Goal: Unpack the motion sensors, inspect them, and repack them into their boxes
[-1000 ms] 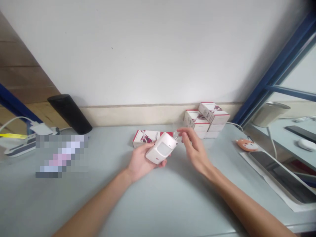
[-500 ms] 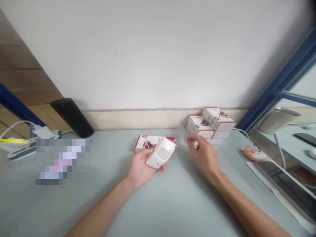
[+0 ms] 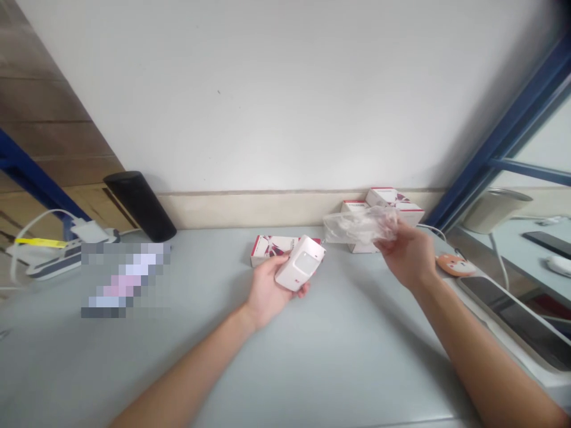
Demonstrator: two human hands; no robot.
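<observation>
My left hand (image 3: pixel 267 291) is wrapped round a small white plastic sensor unit (image 3: pixel 300 269), held just above the grey table (image 3: pixel 312 356). My right hand (image 3: pixel 408 255) is closed on a crumpled clear plastic bag (image 3: pixel 359 224), lifted in front of a stack of red-and-white cartons (image 3: pixel 383 205) by the wall. Another red-and-white carton (image 3: pixel 272 248) lies flat behind the sensor.
A black cylinder (image 3: pixel 140 205) leans at the back left beside a power strip with white cables (image 3: pixel 57 255). A blurred patch (image 3: pixel 125 279) covers something on the left. To the right lie an orange fox-shaped item (image 3: pixel 455 264), a dark tablet (image 3: pixel 513 318) and a blue frame (image 3: pixel 504 137).
My right hand has pulled the clear bag away from the sensor, moved right and lifted it before the stacked cartons. The left hand still holds the sensor, almost unmoved.
</observation>
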